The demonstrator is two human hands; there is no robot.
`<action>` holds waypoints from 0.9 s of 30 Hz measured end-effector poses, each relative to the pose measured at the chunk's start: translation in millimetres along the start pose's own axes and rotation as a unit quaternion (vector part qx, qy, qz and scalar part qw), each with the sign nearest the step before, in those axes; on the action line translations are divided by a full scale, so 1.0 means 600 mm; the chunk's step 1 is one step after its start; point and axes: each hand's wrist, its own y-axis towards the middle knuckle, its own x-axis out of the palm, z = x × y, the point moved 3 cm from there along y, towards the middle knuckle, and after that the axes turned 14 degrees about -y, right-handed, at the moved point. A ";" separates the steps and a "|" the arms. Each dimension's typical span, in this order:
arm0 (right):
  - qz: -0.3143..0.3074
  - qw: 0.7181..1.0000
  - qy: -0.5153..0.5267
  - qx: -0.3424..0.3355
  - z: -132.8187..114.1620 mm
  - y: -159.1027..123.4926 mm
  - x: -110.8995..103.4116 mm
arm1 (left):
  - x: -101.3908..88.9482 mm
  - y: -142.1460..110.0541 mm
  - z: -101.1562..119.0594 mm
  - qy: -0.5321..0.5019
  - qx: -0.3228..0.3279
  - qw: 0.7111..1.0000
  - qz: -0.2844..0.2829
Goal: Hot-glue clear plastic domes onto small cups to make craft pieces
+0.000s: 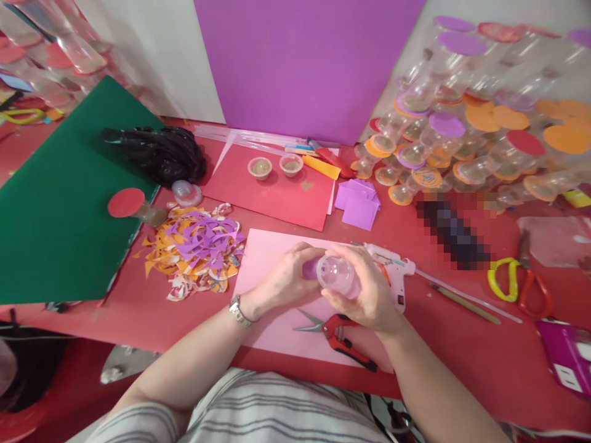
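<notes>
Over a pink sheet [265, 295], my two hands meet at clear plastic pieces. My right hand [369, 289] is closed around a clear plastic dome [336, 275], its round end facing up toward me. My left hand [293, 271], with a watch [240, 312] at the wrist, curls its fingers against a purple-tinted plastic piece [311, 269] touching the dome's left side; whether the two pieces are joined cannot be made out. Just below my hands lie red-handled pruning shears [341, 335], blades apart. A white glue gun [392, 267] rests beside my right hand.
Purple and orange scraps [198, 243] lie left, near a green sheet [69, 203] and black plastic bag [161, 154]. Two small cups of sand [260, 168] stand on a red sheet [295, 206]. Clear hourglass-like bottles [429, 154] crowd the back right. Scissors [504, 280] lie right.
</notes>
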 end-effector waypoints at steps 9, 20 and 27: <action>0.000 1.000 -0.027 -0.006 0.003 -0.008 0.003 | -0.001 0.003 -0.006 -0.003 0.008 1.000 -0.020; -0.027 0.998 0.003 -0.049 0.001 -0.001 -0.001 | 0.002 -0.004 -0.010 0.004 0.036 0.997 -0.065; -0.009 0.999 0.013 -0.028 -0.002 0.003 0.007 | 0.004 -0.005 -0.015 -0.004 0.048 0.998 -0.037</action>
